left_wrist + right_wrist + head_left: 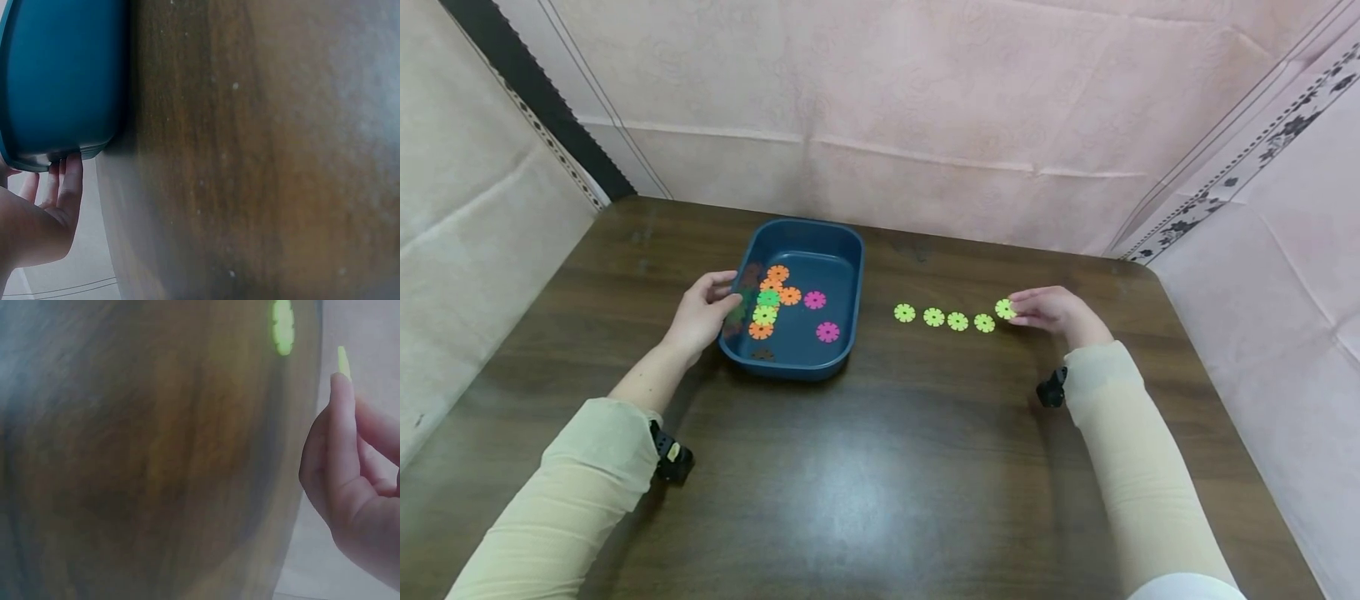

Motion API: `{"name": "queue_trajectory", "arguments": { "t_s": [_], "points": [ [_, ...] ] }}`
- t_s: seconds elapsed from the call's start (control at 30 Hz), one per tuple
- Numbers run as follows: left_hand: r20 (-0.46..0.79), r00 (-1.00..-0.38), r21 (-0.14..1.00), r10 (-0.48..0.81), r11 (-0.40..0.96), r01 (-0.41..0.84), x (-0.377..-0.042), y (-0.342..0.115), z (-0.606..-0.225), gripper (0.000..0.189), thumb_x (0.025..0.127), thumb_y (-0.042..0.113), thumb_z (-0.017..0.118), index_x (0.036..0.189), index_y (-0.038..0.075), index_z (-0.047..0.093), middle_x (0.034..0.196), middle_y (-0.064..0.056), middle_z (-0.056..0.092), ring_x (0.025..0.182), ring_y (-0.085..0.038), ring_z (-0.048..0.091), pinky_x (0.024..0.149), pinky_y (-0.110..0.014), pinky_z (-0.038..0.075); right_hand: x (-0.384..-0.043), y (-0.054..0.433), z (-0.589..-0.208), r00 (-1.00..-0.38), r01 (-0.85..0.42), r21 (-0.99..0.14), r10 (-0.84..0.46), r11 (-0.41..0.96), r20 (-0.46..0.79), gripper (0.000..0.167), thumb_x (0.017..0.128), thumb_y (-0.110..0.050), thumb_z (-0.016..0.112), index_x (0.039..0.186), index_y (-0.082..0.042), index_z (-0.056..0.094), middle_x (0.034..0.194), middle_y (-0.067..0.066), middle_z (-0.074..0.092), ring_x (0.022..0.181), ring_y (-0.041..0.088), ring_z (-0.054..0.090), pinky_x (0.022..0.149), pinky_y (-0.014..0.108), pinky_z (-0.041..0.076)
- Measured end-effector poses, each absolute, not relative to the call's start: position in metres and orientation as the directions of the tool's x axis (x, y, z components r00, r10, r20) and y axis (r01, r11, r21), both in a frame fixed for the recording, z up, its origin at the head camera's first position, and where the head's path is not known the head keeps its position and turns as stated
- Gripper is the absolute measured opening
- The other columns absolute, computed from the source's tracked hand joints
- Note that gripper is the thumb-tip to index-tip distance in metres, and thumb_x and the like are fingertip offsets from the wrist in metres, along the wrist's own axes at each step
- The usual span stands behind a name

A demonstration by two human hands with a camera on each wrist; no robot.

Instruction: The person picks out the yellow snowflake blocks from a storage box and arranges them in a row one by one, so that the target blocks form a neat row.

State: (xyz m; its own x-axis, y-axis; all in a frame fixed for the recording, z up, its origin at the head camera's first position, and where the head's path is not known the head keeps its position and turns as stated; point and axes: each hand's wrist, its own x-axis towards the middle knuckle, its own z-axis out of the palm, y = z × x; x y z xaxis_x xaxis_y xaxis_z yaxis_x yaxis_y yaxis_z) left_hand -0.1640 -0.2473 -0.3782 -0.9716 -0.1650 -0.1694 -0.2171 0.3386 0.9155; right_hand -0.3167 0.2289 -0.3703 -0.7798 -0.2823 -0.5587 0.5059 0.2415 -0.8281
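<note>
My left hand (698, 315) grips the left wall of a blue plastic basin (797, 367), thumb over the rim and fingers against the outside. In the left wrist view those fingers (70, 187) touch the outer wall near its end. A yellow-green notched flower-shaped disc (1004, 309) is pinched between the thumb and fingers of my right hand (1058, 315). The right wrist view shows this disc (343, 362) edge-on at the fingertips. Left of it, several matching discs (957, 322) lie spaced in a row on the table.
Inside the basin lie orange discs (761, 331), a green disc (768, 298), yellow-green discs (764, 315) and two magenta discs (827, 332). The brown wooden table (850, 483) ends at a pale cloth backdrop (910, 100) behind, with cloth on both sides.
</note>
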Motion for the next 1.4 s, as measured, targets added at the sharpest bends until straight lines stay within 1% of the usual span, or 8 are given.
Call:
{"name": "queue_trajectory", "arguments": {
  "t_s": [0.1, 0.2, 0.4, 0.83, 1.07, 1.17, 1.3, 1.4],
  "points": [
    [-0.171, -0.971, 0.914, -0.166, 0.34, -0.219, -0.164, -0.247, -0.378, 0.05, 0.1, 0.021, 0.041, 0.145, 0.006, 0.028, 0.142, -0.026, 0.034, 0.128, -0.038, 0.034, 0.104, -0.054, 0.034, -0.316, 0.231, -0.374, -0.774, 0.521, -0.812, -0.256, 0.263, -0.58, 0.023, 0.092, 0.007, 0.049, 0.082, -0.009, 0.063, 0.077, -0.004, 0.064, 0.071, 0.007, 0.063, 0.072, 0.022, 0.055],
    [-0.168, -0.971, 0.914, -0.168, 0.342, -0.217, -0.164, -0.247, -0.378, 0.05, 0.1, 0.021, 0.041, 0.145, 0.006, 0.028, 0.142, -0.026, 0.035, 0.128, -0.038, 0.035, 0.104, -0.054, 0.034, -0.314, 0.233, -0.376, -0.774, 0.513, -0.791, -0.219, 0.333, -0.594, 0.013, 0.092, 0.005, 0.051, 0.096, -0.001, 0.062, 0.076, -0.004, 0.063, 0.07, 0.008, 0.063, 0.072, 0.023, 0.055],
    [-0.165, -0.973, 0.916, -0.16, 0.34, -0.211, -0.164, -0.248, -0.378, 0.049, 0.1, 0.02, 0.04, 0.145, 0.005, 0.028, 0.141, -0.026, 0.035, 0.127, -0.038, 0.036, 0.103, -0.054, 0.035, -0.311, 0.23, -0.377, -0.795, 0.448, -0.747, -0.164, 0.491, -0.584, 0.036, 0.091, 0.002, 0.053, 0.125, 0.012, 0.048, 0.074, -0.006, 0.062, 0.068, 0.006, 0.062, 0.073, 0.024, 0.055],
    [-0.176, -0.971, 0.917, -0.162, 0.331, -0.222, -0.164, -0.247, -0.377, 0.05, 0.1, 0.021, 0.04, 0.146, 0.006, 0.027, 0.142, -0.026, 0.035, 0.127, -0.038, 0.037, 0.103, -0.054, 0.036, -0.309, 0.226, -0.379, -0.829, 0.42, -0.724, -0.093, 0.548, -0.551, 0.037, 0.09, 0.001, 0.057, 0.125, 0.011, 0.05, 0.082, -0.003, 0.058, 0.071, 0.007, 0.058, 0.073, 0.025, 0.055],
    [-0.154, -0.976, 0.915, -0.157, 0.35, -0.2, -0.164, -0.247, -0.378, 0.049, 0.1, 0.02, 0.04, 0.145, 0.004, 0.028, 0.14, -0.027, 0.035, 0.128, -0.038, 0.034, 0.101, -0.052, 0.035, -0.311, 0.218, -0.371, -0.857, 0.369, -0.738, -0.1, 0.566, -0.505, 0.039, 0.091, -0.007, 0.057, 0.126, 0.009, 0.048, 0.081, -0.006, 0.059, 0.078, 0.01, 0.055, 0.075, 0.024, 0.054],
    [-0.151, -0.976, 0.915, -0.158, 0.351, -0.198, -0.164, -0.247, -0.378, 0.049, 0.1, 0.019, 0.04, 0.145, 0.004, 0.028, 0.14, -0.027, 0.035, 0.128, -0.038, 0.034, 0.102, -0.053, 0.034, -0.311, 0.206, -0.36, -0.874, 0.329, -0.774, -0.135, 0.541, -0.466, 0.043, 0.092, -0.009, 0.057, 0.128, 0.01, 0.047, 0.092, 0.001, 0.063, 0.083, 0.013, 0.056, 0.078, 0.023, 0.053],
    [-0.152, -0.976, 0.915, -0.157, 0.35, -0.199, -0.163, -0.247, -0.377, 0.049, 0.1, 0.019, 0.04, 0.145, 0.003, 0.028, 0.141, -0.028, 0.034, 0.129, -0.038, 0.033, 0.102, -0.054, 0.033, -0.314, 0.184, -0.34, -0.878, 0.3, -0.823, -0.197, 0.482, -0.435, 0.044, 0.089, -0.011, 0.062, 0.127, 0.007, 0.05, 0.119, 0.017, 0.059, 0.089, 0.015, 0.059, 0.076, 0.021, 0.053],
    [-0.152, -0.976, 0.916, -0.158, 0.348, -0.199, -0.163, -0.247, -0.377, 0.049, 0.1, 0.019, 0.04, 0.145, 0.004, 0.028, 0.141, -0.028, 0.034, 0.129, -0.038, 0.033, 0.103, -0.053, 0.034, -0.316, 0.16, -0.326, -0.873, 0.303, -0.85, -0.232, 0.431, -0.429, 0.045, 0.089, -0.013, 0.062, 0.128, 0.006, 0.05, 0.123, 0.019, 0.055, 0.093, 0.016, 0.059, 0.076, 0.02, 0.053]
  ]
}}
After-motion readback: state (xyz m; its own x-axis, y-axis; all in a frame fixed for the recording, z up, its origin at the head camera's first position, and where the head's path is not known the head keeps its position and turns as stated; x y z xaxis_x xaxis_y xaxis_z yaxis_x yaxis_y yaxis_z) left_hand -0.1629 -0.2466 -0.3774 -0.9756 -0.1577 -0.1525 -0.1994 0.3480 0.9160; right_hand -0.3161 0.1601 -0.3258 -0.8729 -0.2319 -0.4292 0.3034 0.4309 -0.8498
